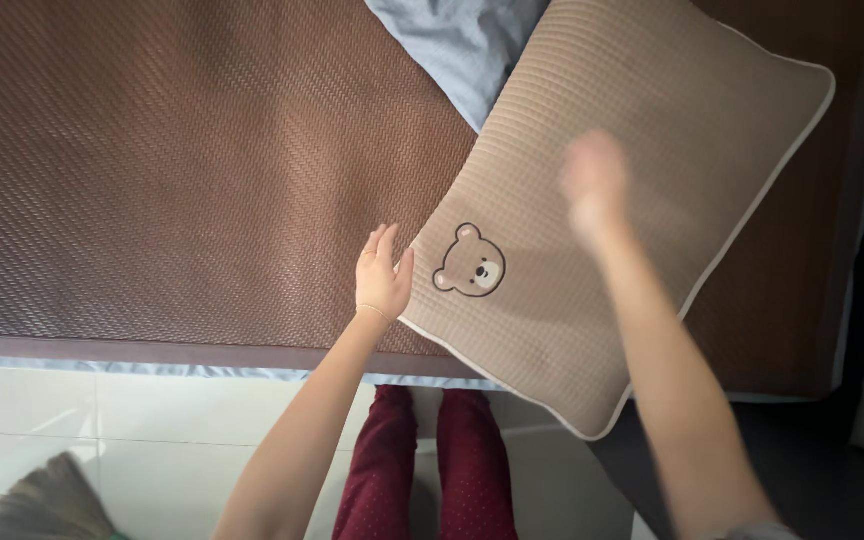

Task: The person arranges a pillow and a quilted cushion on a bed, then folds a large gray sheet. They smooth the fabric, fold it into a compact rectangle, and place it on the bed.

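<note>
A tan quilted pillow point(652, 120) with white piping and a small embroidered bear face point(471, 265) lies tilted on a brown woven mat point(172, 170). My left hand point(383, 275) is open with fingers together, its edge touching the pillow's lower left side. My right hand point(594, 180) is blurred with motion above the middle of the pillow; it holds nothing, and whether it touches the pillow is unclear.
A grey-blue cloth point(462, 45) lies on the mat behind the pillow. The bed's front edge point(152, 355) runs left to right above a white tiled floor point(102, 420). My legs in dark red trousers point(422, 470) stand at the bed. A broom head point(47, 505) shows bottom left.
</note>
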